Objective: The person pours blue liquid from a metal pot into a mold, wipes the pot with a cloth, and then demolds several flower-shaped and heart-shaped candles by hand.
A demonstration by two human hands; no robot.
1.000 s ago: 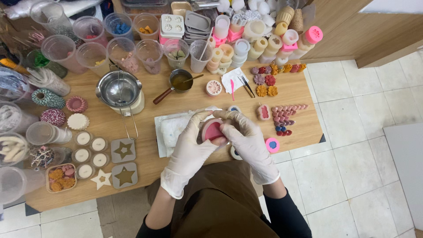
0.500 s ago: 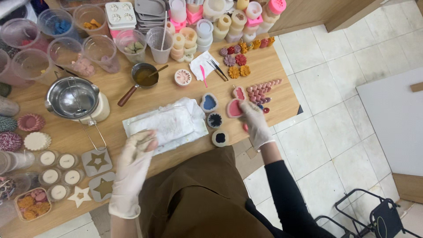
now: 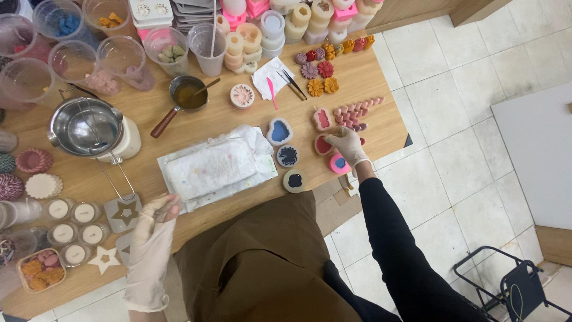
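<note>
My right hand (image 3: 348,146), in a white glove, reaches to the table's right end. Its fingertips grip the rim of a pink silicone mould (image 3: 322,145) lying on the wood. A round pink mould with a blue centre (image 3: 339,164) sits just under the palm. My left hand (image 3: 152,229), also gloved, hovers at the table's near edge beside a grey star-shaped stencil (image 3: 125,211). Its fingers are curled around a small pink wax piece (image 3: 172,201). Between the hands lies a white cloth on a tray (image 3: 217,164).
Three more moulds (image 3: 279,131) (image 3: 288,156) (image 3: 294,180) sit right of the cloth. A steel pot (image 3: 86,128), a small saucepan of amber wax (image 3: 189,95), plastic cups (image 3: 122,56), wax flowers (image 3: 316,80) and tealights (image 3: 65,220) crowd the table. A black metal frame (image 3: 512,286) stands on the tiled floor.
The hands were together on the pink mould, then separated. My right hand carried the mould to the table's right end. My left hand drew back to the near edge. The view shifted right.
</note>
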